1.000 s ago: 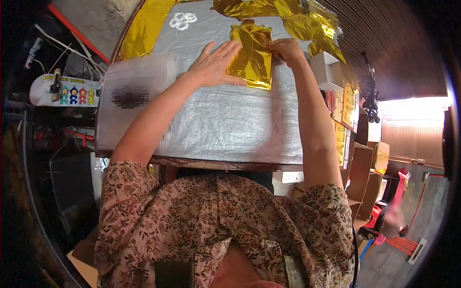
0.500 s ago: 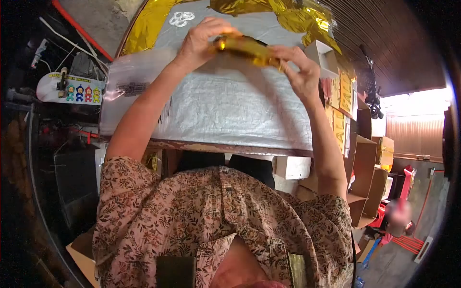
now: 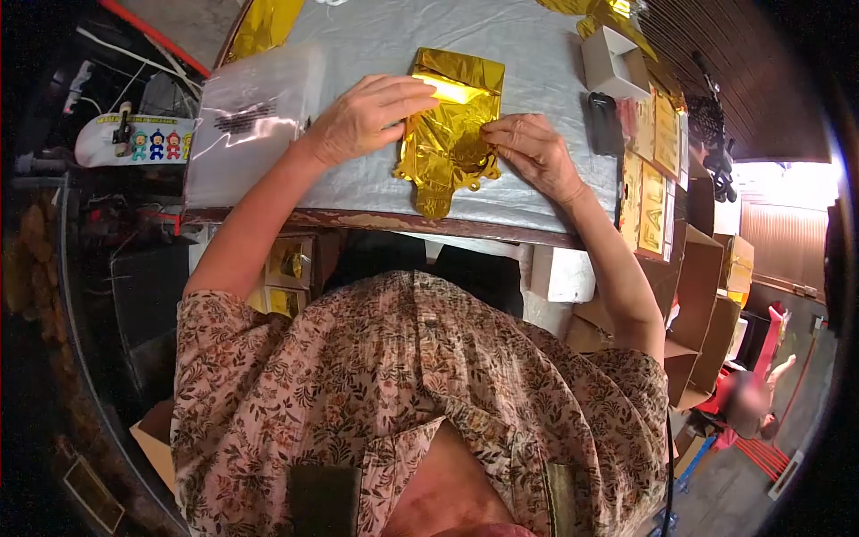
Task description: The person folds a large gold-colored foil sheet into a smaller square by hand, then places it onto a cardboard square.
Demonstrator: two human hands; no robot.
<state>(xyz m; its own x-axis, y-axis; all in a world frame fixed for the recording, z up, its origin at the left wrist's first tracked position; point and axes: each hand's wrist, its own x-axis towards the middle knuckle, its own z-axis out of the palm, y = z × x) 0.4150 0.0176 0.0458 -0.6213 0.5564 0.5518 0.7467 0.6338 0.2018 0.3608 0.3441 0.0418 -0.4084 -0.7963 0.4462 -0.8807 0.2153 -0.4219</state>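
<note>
"How will that gold foil piece (image 3: 450, 121) handle?"

"Light and floppy, I'd judge — slick, quick to crease, perhaps easy to tear. I'd take hold along its straight sides and spare the curly trim and the rounded tab (image 3: 435, 200) at the near end."

"Where is it lying?"

"Flat in front of me on the silver-covered table (image 3: 349, 199), the tab reaching close to the near rim."

"And your hands?"

"My left hand (image 3: 369, 118) lies over the left edge, fingers loosely stretched, thumb apart from them. My right hand (image 3: 537, 154) has thumb and fingertips brought together on the right edge, a little lower down, in what looks like a pinch."

"What can't you make out?"

"My fingers cover parts of both edges, and glare washes out the upper panel. I can't tell how many layers there are — or whether anything sits inside. The print on the clear plastic (image 3: 255, 143) is too small to read, and a white shape (image 3: 330, 2) is cut off at the top of my view."
</note>
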